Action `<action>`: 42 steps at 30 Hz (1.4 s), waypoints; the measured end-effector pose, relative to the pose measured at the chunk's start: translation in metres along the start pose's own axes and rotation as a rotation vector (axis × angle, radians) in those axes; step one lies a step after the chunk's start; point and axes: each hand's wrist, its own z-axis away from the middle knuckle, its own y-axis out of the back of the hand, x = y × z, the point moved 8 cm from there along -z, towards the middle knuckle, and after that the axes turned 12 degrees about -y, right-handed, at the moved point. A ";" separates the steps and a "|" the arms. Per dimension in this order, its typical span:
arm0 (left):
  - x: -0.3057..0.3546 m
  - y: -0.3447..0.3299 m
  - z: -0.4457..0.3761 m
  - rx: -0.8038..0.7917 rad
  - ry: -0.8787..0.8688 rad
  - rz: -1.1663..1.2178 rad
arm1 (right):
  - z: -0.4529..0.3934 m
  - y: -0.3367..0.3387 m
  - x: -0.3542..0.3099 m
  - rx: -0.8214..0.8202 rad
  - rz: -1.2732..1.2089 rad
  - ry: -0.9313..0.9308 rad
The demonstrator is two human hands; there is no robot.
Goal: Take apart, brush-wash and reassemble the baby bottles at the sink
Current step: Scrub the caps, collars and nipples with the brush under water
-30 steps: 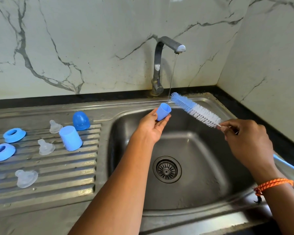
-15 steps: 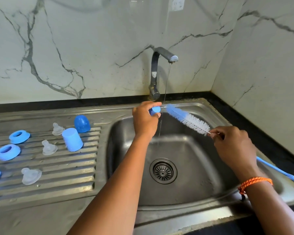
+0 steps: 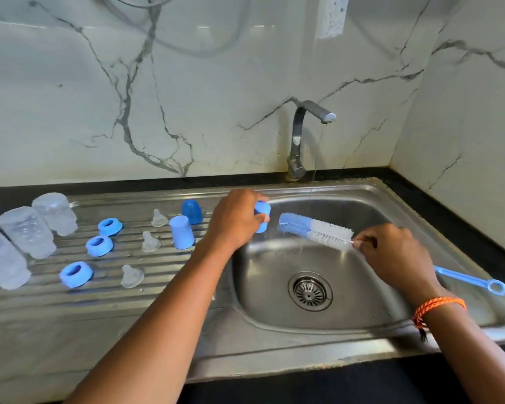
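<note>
My left hand [image 3: 236, 218] grips a small blue bottle cap [image 3: 262, 215] at the left rim of the sink basin [image 3: 274, 275], mouth turned toward the brush. My right hand [image 3: 391, 253] pinches the wire of a blue-and-white bottle brush [image 3: 314, 231] just behind the bristles; its blue tip sits a little right of the cap, apart from it. The brush's blue handle [image 3: 473, 282] sticks out behind my wrist. On the ribbed drainboard [image 3: 70, 298] lie three clear bottles [image 3: 27, 231], three blue collar rings [image 3: 99, 245], three clear teats [image 3: 150, 242] and two more blue caps [image 3: 182, 231].
The tap [image 3: 303, 135] runs a thin stream of water [image 3: 314, 176] down past the brush into the basin. A drain strainer [image 3: 310, 291] sits at the basin floor. Marble walls close the back and right. A black counter edge [image 3: 318, 383] lies in front.
My left hand carried the cap out of the water stream to the left, toward the drainboard. The brush followed it down and left, still outside the cap. The view pulled back, showing the bottles.
</note>
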 end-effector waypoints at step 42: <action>-0.063 0.121 0.144 -0.080 0.082 -0.097 | 0.043 -0.036 -0.085 0.048 -0.403 0.010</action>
